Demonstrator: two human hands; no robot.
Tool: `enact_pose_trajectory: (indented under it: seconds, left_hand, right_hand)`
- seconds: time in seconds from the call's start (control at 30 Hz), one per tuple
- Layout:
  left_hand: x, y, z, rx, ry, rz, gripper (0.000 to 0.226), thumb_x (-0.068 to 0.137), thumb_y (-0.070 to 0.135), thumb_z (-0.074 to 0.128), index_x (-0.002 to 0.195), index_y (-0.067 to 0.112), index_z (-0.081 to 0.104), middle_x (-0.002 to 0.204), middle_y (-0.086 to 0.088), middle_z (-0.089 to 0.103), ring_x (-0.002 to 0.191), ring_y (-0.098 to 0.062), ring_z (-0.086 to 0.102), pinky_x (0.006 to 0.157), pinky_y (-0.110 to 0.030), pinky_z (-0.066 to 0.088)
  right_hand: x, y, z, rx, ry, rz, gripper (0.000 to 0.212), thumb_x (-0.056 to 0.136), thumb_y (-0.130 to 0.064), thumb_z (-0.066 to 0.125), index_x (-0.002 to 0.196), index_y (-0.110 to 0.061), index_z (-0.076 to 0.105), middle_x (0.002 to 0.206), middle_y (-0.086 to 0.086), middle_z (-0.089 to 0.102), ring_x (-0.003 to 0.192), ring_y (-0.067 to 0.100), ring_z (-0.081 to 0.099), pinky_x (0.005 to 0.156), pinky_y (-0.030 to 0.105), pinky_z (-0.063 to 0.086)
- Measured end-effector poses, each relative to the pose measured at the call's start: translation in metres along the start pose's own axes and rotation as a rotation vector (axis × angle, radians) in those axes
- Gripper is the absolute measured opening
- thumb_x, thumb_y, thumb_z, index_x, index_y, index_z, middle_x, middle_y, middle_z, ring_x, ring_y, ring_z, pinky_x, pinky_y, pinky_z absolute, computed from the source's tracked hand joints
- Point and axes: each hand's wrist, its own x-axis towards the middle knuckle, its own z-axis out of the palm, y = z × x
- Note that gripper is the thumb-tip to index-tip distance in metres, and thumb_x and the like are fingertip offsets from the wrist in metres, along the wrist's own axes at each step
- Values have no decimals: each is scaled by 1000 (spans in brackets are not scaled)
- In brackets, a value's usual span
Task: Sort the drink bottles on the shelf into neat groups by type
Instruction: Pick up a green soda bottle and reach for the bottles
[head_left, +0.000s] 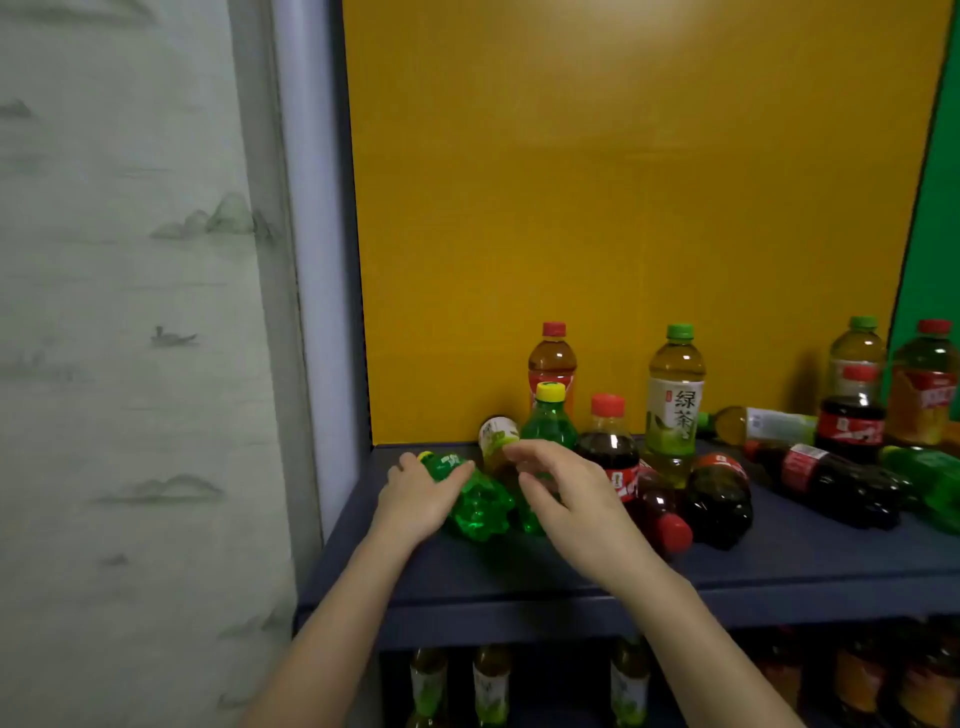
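Below my wrists, green tea bottles (491, 686) stood on the lower level. Above them, on the dark blue shelf (779, 561), my left grip (415, 499) was clamped on the lying green soda bottle (480, 504). Thumb and fingers curled round its neck end, its yellow cap pointing away from me. My right grip (566, 493) was just beside it, fingers apart and loosely bent, holding nothing. It sat in front of the upright green soda bottle (549, 421), whether touching it I could not tell.

Between the two grips and a little beyond lay a tea bottle (497, 434), its base turned toward me. Just right of my right grip stood an upright cola bottle (609, 447), and two more cola bottles (719, 493) lay on their sides against it. Behind these stood a green-capped tea bottle (675, 400) and a red-capped tea bottle (552, 358). Well off to the right, more bottles stood and lay in a jumble. Farthest of all rose the yellow back panel (623, 208).
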Motion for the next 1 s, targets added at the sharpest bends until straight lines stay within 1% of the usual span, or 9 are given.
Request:
enact_pose_trajectory:
  seconds: [0.13,0.23,0.33,0.4,0.5,0.57,0.73,0.87,1.0]
  left_hand:
    - [26,4,11,102,-130,-150,102,76,73,45,144,3,13,144,-16,37,128,-33,40,100,-40,38]
    - [44,2,17,-20,-170,-199,94,84,57,50,145,3,5,142,-17,39,124,-33,45,97,-40,44]
    - [54,-5,14,-223,-204,-208,101,85,50,54,145,1,-11,145,-17,36,124,-31,46,95,-36,46]
    - [55,-15,9,-259,-160,-173,101,79,52,61,145,3,3,138,-15,43,119,-29,50,94,-33,46]
    - [62,-29,-5,-286,-28,-80,86,62,49,72,127,11,31,116,-8,54,101,-24,57,89,-40,50]
    - [66,-35,-14,-279,40,-14,86,54,46,71,125,13,34,117,-6,51,101,-22,55,84,-35,49]
    - [71,-44,-18,-239,149,105,80,67,30,76,133,14,33,127,-5,45,106,-19,49,79,-28,39]
    - [68,-48,-15,-298,160,133,87,52,44,70,129,19,37,125,-1,46,104,-18,51,84,-32,45]
    - [65,-49,-17,-323,168,184,87,52,45,71,129,22,37,126,0,46,107,-17,51,88,-36,47]
  right_hand:
    - [31,2,19,-48,-39,-6,40,96,-12,41,136,-21,42,135,-7,47,125,4,42,105,23,37]
    - [53,2,35,-86,-67,-6,45,97,-12,38,142,-18,34,143,-3,40,131,8,35,109,25,31]
    - [78,1,48,-130,-87,28,50,96,-7,38,144,-14,28,147,1,34,135,14,31,108,25,26]
    - [95,2,54,-190,-97,81,55,93,0,41,144,-10,27,147,5,32,135,19,30,108,26,26]
    - [119,9,64,-412,-137,158,50,89,2,45,137,-2,31,140,14,36,127,27,34,104,31,30]
    - [135,17,73,-599,-211,279,47,89,-6,49,133,1,33,136,19,38,124,31,37,103,36,36]
    - [164,44,98,-865,-337,611,63,92,-23,50,140,6,23,142,25,31,127,39,36,97,44,41]
    - [174,60,104,-907,-306,740,56,90,-21,54,138,-1,33,137,17,42,121,32,45,88,39,46]
    - [175,60,102,-914,-325,741,52,90,-21,56,136,-4,36,136,14,43,121,31,45,90,35,45]
